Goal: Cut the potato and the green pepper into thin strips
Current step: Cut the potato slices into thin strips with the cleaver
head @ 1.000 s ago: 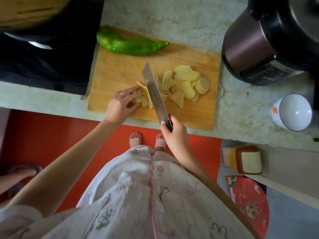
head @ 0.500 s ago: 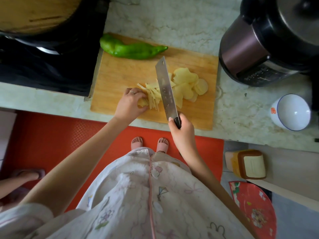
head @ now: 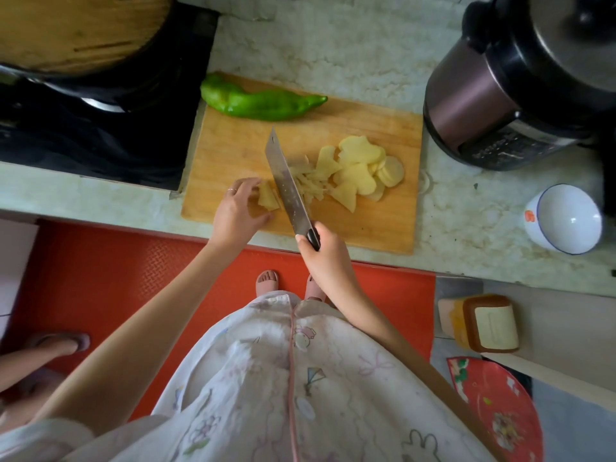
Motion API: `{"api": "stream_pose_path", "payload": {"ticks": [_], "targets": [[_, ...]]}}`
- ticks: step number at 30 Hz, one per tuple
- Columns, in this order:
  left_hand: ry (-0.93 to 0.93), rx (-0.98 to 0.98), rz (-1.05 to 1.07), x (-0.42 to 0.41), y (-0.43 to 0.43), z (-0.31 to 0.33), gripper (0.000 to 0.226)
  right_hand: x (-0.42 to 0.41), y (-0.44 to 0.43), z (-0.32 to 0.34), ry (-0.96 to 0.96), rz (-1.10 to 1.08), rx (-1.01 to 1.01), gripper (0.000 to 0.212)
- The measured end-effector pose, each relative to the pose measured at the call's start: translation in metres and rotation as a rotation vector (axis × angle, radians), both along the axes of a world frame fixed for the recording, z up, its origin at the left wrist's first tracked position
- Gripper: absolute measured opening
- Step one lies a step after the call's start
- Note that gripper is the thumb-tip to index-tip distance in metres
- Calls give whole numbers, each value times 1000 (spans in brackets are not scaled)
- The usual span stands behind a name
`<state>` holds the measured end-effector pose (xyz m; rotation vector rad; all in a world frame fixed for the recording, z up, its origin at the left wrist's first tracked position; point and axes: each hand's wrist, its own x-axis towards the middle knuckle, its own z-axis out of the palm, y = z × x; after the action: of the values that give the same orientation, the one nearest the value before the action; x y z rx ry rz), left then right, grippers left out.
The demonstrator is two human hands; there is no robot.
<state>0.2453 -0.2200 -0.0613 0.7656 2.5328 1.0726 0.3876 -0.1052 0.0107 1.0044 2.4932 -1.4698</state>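
Marble desk (head: 333, 45), wooden cutting board (head: 233, 145): the knife (head: 286, 185) has stepped left, back against the small potato stack (head: 268, 198) that the left hand (head: 235, 215) pinches with curled fingers (head: 245, 186). The right hand (head: 328, 261) is clenched round its handle. Strips (head: 308, 185) pile up to the right. Many slices (head: 360, 168) and 1 whole green pepper (head: 260, 103) remain.

Counting the things sitting on the table (head: 333, 45)
One cutting board (head: 233, 155) is carrying one green pepper (head: 260, 103), one cleaver (head: 286, 185) and potato slices (head: 360, 168) overlapping too much to count; one white bowl (head: 563, 218) and one electric cooker (head: 483, 105) are standing alongside.
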Motion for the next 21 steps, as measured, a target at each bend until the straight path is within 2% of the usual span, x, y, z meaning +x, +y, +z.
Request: {"api": "stream_pose_path", "payload": {"ticks": [10,15,21], "targets": [[-45,40,77,6,3,6,52,-10,-9,-7,-75,42,71,39],[-93,68,91,10,5,6,51,-9,-9,-6,-99,94,126,29],[-117,99,120,16,2,6,47,-10,-6,-5,-76,82,130,37]]}}
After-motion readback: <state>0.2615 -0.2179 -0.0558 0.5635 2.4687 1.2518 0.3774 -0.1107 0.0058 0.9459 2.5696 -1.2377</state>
